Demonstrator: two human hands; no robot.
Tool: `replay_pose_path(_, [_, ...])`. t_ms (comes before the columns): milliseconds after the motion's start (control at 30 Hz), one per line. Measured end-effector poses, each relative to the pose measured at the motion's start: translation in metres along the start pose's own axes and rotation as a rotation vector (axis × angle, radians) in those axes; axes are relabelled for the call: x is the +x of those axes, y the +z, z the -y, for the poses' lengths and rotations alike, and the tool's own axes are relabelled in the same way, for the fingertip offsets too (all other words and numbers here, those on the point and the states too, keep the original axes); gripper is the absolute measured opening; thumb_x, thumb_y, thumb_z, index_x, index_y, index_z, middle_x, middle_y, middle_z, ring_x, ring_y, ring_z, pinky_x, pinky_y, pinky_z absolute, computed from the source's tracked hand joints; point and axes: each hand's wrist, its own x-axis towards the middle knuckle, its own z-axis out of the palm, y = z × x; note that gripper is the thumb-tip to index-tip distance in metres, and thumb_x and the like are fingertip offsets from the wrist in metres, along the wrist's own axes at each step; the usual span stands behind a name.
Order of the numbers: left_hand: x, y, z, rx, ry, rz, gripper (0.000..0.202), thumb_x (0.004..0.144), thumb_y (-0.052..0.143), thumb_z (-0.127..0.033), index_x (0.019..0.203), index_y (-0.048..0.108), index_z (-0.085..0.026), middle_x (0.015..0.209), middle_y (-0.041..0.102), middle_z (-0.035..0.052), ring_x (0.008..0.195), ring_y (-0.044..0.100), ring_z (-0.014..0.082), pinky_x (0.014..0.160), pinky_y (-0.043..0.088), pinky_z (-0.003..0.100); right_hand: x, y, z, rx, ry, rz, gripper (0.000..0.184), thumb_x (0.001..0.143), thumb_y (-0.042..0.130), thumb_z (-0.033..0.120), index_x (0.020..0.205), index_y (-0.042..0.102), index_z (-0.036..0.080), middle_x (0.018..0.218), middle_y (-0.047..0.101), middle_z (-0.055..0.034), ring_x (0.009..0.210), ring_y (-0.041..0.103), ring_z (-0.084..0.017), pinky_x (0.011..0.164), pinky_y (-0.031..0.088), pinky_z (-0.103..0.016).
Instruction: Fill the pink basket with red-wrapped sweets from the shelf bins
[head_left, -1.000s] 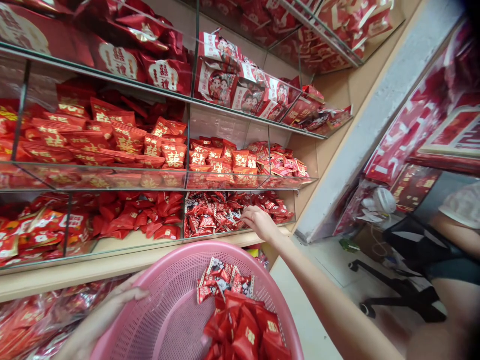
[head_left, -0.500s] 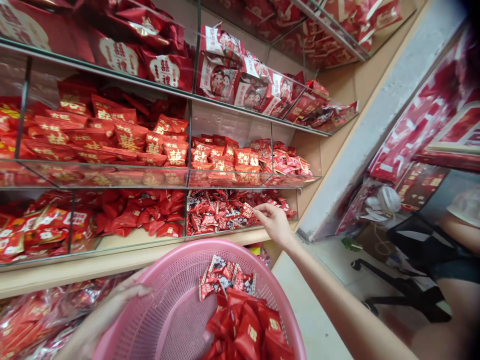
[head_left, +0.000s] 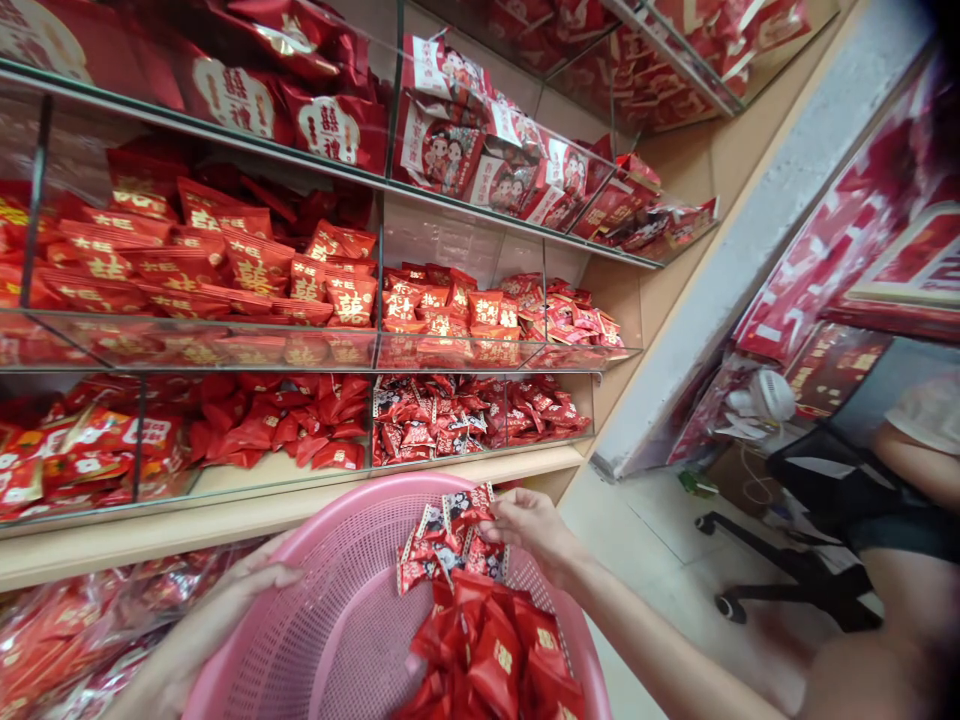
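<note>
Back from the shelf point(head_left: 450, 470), the right hand point(head_left: 529, 525) pinches candy packets point(head_left: 466, 505) over the pink basket point(head_left: 330, 620); left hand point(head_left: 247, 590) grips its rim.

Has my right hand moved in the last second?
Yes. The right hand has dropped from the lowest glass shelf to just over the pink basket, pinching a small packet.

My left hand point(head_left: 217, 610) was blurred against the basket point(head_left: 330, 580), which the bottom edge cut off. The print on the packet point(head_left: 466, 503) in my right hand point(head_left: 529, 525) was too small to read. The right edge cropped a seated person point(head_left: 900, 470).
</note>
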Motion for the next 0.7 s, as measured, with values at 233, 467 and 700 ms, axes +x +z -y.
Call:
replay_pose_path(233, [0.000, 0.002, -0.001, 0.011, 0.002, 0.011, 0.082, 0.056, 0.074, -0.018, 0.132, 0.044, -0.024, 0.086, 0.076, 0.0032, 0.074, 0.070, 0.0274, 0.069, 0.054, 0.033, -0.007, 0.007, -0.002, 0.049, -0.012, -0.028, 0.042, 0.052, 0.077, 0.026, 0.081, 0.048, 0.018, 0.054, 0.059, 0.0061, 0.054, 0.067, -0.016, 0.054, 0.054, -0.024])
replay_pose_path(467, [0.006, -0.007, 0.004, 0.017, 0.010, -0.001, 0.074, 0.060, 0.070, -0.018, 0.130, 0.047, -0.024, 0.092, 0.075, 0.0031, 0.085, 0.068, 0.0269, 0.076, 0.052, 0.032, -0.012, 0.014, -0.006, 0.053, -0.007, -0.035, 0.042, 0.046, 0.080, 0.035, 0.072, 0.054, 0.015, 0.057, 0.058, 0.0038, 0.058, 0.067, -0.017, 0.057, 0.055, -0.024])
replay_pose_path(700, [0.005, -0.006, 0.005, 0.009, 0.025, -0.006, 0.079, 0.055, 0.072, -0.019, 0.130, 0.047, -0.024, 0.095, 0.074, 0.0057, 0.079, 0.069, 0.0308, 0.070, 0.054, 0.036, -0.015, 0.017, -0.012, -0.073, -0.014, -0.025, 0.034, 0.054, 0.074, 0.039, 0.069, 0.054, 0.016, 0.055, 0.057, 0.0040, 0.051, 0.064, -0.015, 0.052, 0.053, -0.025])
